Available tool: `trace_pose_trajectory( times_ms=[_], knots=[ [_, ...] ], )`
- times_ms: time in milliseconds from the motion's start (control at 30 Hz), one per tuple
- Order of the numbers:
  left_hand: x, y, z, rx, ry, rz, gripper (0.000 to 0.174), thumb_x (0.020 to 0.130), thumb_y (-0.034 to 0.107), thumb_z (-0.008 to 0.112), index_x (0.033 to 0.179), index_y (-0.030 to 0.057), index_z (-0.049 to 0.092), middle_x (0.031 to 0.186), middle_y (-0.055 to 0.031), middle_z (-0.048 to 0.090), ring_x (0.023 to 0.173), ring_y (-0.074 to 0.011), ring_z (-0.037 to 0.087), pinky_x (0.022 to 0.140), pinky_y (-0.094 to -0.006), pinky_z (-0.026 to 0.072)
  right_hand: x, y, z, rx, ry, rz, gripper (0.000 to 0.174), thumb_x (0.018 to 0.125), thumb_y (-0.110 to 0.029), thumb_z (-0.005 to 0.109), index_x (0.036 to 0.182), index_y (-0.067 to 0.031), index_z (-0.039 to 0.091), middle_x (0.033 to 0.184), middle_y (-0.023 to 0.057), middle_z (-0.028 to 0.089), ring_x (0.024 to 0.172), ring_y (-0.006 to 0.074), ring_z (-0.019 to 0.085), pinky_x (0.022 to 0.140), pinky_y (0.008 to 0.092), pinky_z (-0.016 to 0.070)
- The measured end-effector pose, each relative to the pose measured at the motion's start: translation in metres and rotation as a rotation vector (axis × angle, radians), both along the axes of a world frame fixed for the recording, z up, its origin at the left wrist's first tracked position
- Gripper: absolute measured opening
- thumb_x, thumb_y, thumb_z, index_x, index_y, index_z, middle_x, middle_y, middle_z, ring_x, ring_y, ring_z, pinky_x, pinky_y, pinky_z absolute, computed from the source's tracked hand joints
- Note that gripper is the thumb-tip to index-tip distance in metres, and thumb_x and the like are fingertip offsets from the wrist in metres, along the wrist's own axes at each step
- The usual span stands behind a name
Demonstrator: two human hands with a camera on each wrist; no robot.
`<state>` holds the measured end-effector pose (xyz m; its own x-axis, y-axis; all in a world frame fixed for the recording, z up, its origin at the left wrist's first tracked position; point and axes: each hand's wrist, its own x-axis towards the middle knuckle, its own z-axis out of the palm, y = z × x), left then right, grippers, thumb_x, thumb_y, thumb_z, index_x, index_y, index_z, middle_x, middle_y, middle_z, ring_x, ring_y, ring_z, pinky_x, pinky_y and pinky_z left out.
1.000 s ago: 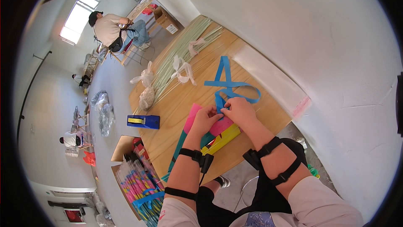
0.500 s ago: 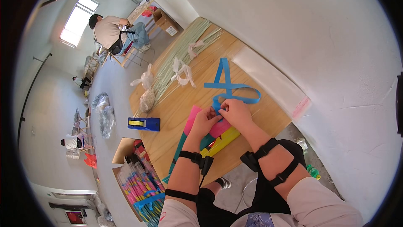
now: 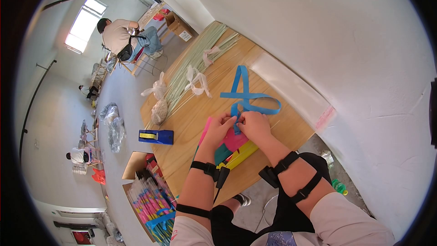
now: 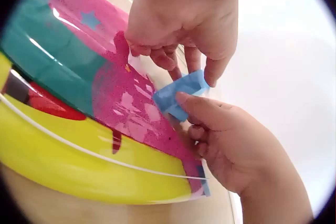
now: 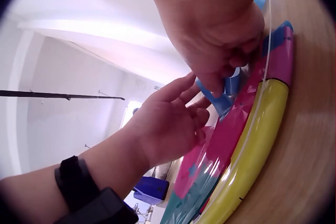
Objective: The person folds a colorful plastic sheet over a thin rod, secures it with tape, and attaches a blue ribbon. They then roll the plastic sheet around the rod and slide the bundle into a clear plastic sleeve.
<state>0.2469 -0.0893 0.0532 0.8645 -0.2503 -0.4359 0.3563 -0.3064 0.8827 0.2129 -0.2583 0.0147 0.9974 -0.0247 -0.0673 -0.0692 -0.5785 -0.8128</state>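
Note:
A blue ribbon (image 3: pixel 232 95) lies in loops on the table, its near end between both hands. My left hand (image 3: pixel 220 130) pinches that end from the left. My right hand (image 3: pixel 256 126) grips it from the right; in the left wrist view its thumb presses on the folded ribbon (image 4: pixel 166 97). Under the hands lies a long folded piece of shiny film (image 3: pixel 234 141), pink, teal and yellow. A thin white rod (image 4: pixel 100 155) runs along its yellow part. In the right wrist view, the curled right fingers partly cover the ribbon (image 5: pixel 232 83).
A blue tape dispenser (image 3: pixel 156 136) stands at the table's left edge. Pale thin sticks (image 3: pixel 191 59) lie along the far left side, beside knotted plastic bags (image 3: pixel 159 86). Below left, a cardboard box (image 3: pixel 134 166) holds colourful wrapped bundles. A white wall (image 3: pixel 355 64) rises on the right.
Both hands have shifted slightly, and the ribbon end between them now hangs down over the pink film. The ribbon loops have stayed nearly in place.

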Motion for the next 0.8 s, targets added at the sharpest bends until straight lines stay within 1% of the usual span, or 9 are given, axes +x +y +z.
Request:
trace_pose_trajectory(
  times_ms=[67, 167, 233, 467, 567, 633, 667, 767, 800],
  knots=[
    [0.007, -0.005, 0.002, 0.129, -0.022, 0.018, 0.025, 0.100, 0.013, 0.072, 0.122, 0.0037, 0.069, 0.106, 0.0000, 0.071, 0.097, -0.0083, 0.063, 0.086, -0.0266, 0.0493, 0.000, 0.000, -0.001, -0.008, -0.018, -0.005, 0.013, 0.084, -0.025, 0.081, 0.089, -0.0136, 0.079, 0.090, 0.0071, 0.078, 0.095, 0.0306, 0.073, 0.087, 0.0478, 0.0503],
    [0.015, -0.015, 0.004, 0.066, -0.182, 0.043, 0.020, 0.101, 0.012, 0.071, 0.120, 0.0038, 0.069, 0.107, -0.0008, 0.071, 0.098, -0.0090, 0.063, 0.090, -0.0275, 0.0492, 0.001, 0.000, -0.002, -0.003, 0.002, -0.007, 0.013, 0.083, -0.026, 0.082, 0.087, -0.0135, 0.079, 0.089, 0.0075, 0.077, 0.093, 0.0315, 0.073, 0.087, 0.0476, 0.0521],
    [0.018, -0.019, 0.012, -0.083, -0.319, 0.089, 0.015, 0.102, 0.012, 0.069, 0.116, 0.0049, 0.069, 0.106, -0.0002, 0.071, 0.099, -0.0089, 0.063, 0.092, -0.0279, 0.0493, -0.001, 0.000, -0.001, -0.053, -0.056, -0.012, 0.016, 0.083, -0.023, 0.081, 0.093, -0.0114, 0.080, 0.083, 0.0072, 0.078, 0.085, 0.0300, 0.075, 0.079, 0.0459, 0.0569],
    [0.020, -0.010, 0.070, -0.100, -0.428, 0.202, 0.018, 0.100, 0.009, 0.072, 0.116, 0.0051, 0.069, 0.113, -0.0019, 0.070, 0.104, -0.0096, 0.062, 0.093, -0.0280, 0.0483, 0.003, 0.003, -0.014, 0.056, 0.006, -0.003, 0.012, 0.084, -0.028, 0.080, 0.088, -0.0165, 0.080, 0.089, 0.0083, 0.077, 0.090, 0.0311, 0.074, 0.081, 0.0474, 0.0546],
    [0.020, 0.000, 0.073, -0.049, -0.484, 0.216, 0.026, 0.106, 0.025, 0.065, 0.128, 0.0112, 0.068, 0.112, 0.0009, 0.070, 0.107, -0.0108, 0.062, 0.099, -0.0290, 0.0435, 0.002, 0.002, -0.012, 0.012, -0.025, 0.001, 0.017, 0.087, -0.028, 0.076, 0.091, -0.0116, 0.079, 0.083, 0.0102, 0.076, 0.085, 0.0321, 0.074, 0.078, 0.0458, 0.0564],
    [0.019, 0.003, 0.066, -0.209, -0.163, 0.315, 0.041, 0.105, 0.036, 0.064, 0.140, 0.0131, 0.063, 0.120, 0.0002, 0.070, 0.111, -0.0143, 0.063, 0.101, -0.0289, 0.0402, 0.001, 0.001, -0.008, -0.082, -0.118, -0.021, 0.018, 0.087, -0.030, 0.074, 0.090, -0.0127, 0.078, 0.085, 0.0117, 0.075, 0.086, 0.0352, 0.073, 0.078, 0.0498, 0.0551],
    [0.018, 0.009, 0.056, -0.208, -0.165, 0.316, 0.041, 0.105, 0.036, 0.064, 0.140, 0.0131, 0.063, 0.120, 0.0002, 0.070, 0.111, -0.0143, 0.063, 0.101, -0.0289, 0.0402, 0.003, 0.002, -0.007, -0.080, -0.120, -0.020, 0.018, 0.087, -0.030, 0.074, 0.090, -0.0127, 0.078, 0.085, 0.0117, 0.075, 0.086, 0.0352, 0.073, 0.078, 0.0498, 0.0551],
    [0.013, 0.026, 0.023, -0.036, 0.106, 0.344, 0.053, 0.102, 0.041, 0.066, 0.144, 0.0086, 0.060, 0.127, -0.0033, 0.068, 0.110, -0.0194, 0.064, 0.098, -0.0325, 0.0455, 0.007, 0.000, -0.006, -0.119, -0.049, 0.053, 0.017, 0.086, -0.029, 0.074, 0.089, -0.0135, 0.077, 0.088, 0.0127, 0.075, 0.088, 0.0374, 0.072, 0.077, 0.0526, 0.0538],
    [0.011, 0.028, 0.018, 0.155, 0.049, 0.106, 0.060, 0.098, 0.039, 0.070, 0.147, 0.0055, 0.057, 0.120, -0.0074, 0.070, 0.110, -0.0204, 0.065, 0.095, -0.0338, 0.0482, 0.005, 0.001, -0.005, -0.089, -0.045, 0.026, 0.016, 0.086, -0.030, 0.074, 0.089, -0.0140, 0.077, 0.089, 0.0126, 0.075, 0.089, 0.0375, 0.072, 0.077, 0.0524, 0.0536]
  ],
)
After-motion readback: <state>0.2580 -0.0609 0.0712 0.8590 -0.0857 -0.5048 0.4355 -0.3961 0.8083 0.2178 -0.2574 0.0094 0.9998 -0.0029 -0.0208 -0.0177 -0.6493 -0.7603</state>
